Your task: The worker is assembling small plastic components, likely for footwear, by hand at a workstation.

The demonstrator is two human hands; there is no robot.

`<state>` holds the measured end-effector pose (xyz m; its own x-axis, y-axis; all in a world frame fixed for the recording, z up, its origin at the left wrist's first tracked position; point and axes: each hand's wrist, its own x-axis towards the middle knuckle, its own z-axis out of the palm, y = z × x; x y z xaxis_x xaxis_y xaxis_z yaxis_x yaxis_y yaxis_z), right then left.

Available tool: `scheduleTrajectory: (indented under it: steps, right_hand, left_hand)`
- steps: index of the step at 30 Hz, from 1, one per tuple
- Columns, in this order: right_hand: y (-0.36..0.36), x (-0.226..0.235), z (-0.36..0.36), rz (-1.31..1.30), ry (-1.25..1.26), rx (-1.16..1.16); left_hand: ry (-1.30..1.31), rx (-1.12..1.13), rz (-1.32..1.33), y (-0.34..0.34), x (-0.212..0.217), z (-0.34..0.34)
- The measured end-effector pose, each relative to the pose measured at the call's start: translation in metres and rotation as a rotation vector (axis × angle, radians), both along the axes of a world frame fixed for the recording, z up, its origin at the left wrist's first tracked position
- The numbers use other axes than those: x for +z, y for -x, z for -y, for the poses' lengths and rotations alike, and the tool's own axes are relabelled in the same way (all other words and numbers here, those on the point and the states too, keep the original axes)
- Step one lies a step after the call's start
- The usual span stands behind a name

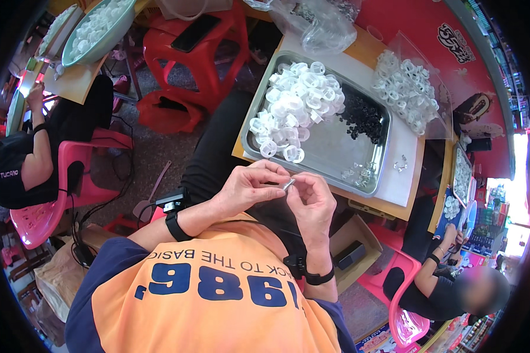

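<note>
In front of my body, my left hand (250, 189) and my right hand (313, 205) meet fingertip to fingertip. Between their pinched fingers is a small, shiny, pale piece (288, 184), too small and covered to name. Just beyond the fingers lies a metal tray (321, 157) with a raised rim. A heap of translucent white plastic ring-shaped parts (300, 100) fills its left side. Small black parts (360, 115) are spread in its far right area, and a few tiny clear pieces (359, 175) sit in the near right corner.
A clear bag of similar white rings (406, 91) lies right of the tray; crumpled plastic bags (324, 35) lie beyond it. A red stool (197, 53) holds a black phone (196, 33). An open cardboard box (356, 247) stands below the table. People sit at left and right.
</note>
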<state>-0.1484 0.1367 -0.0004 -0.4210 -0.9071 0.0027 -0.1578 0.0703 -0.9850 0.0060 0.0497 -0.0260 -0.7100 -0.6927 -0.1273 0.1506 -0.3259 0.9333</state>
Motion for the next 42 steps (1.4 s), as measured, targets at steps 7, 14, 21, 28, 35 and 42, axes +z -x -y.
scheduleTrajectory:
  steps: [7, 14, 21, 28, 35, 42]
  right_hand:
    - [-0.001, -0.008, 0.0, -0.045, 0.11, -0.031]
    - [-0.001, 0.004, 0.004, -0.477, 0.205, -0.034]
    - [0.006, 0.009, 0.004, -0.453, 0.145, 0.055]
    - [0.012, 0.018, -0.002, -0.436, 0.1, 0.095]
    - [0.011, 0.017, 0.001, -0.538, 0.104, 0.113]
    - [0.009, 0.011, 0.005, -0.784, 0.134, 0.16]
  left_hand:
    - [0.038, 0.009, 0.024, 0.0, 0.004, 0.0]
    - [-0.208, 0.079, -0.077, 0.003, 0.006, -0.002]
    - [-0.362, 0.002, -0.074, -0.002, -0.003, 0.003]
    - [-0.567, 0.01, -0.087, -0.001, -0.005, 0.004]
    - [-0.644, -0.035, -0.17, -0.001, -0.001, 0.004]
    - [-0.547, -0.042, -0.092, -0.002, -0.004, 0.003]
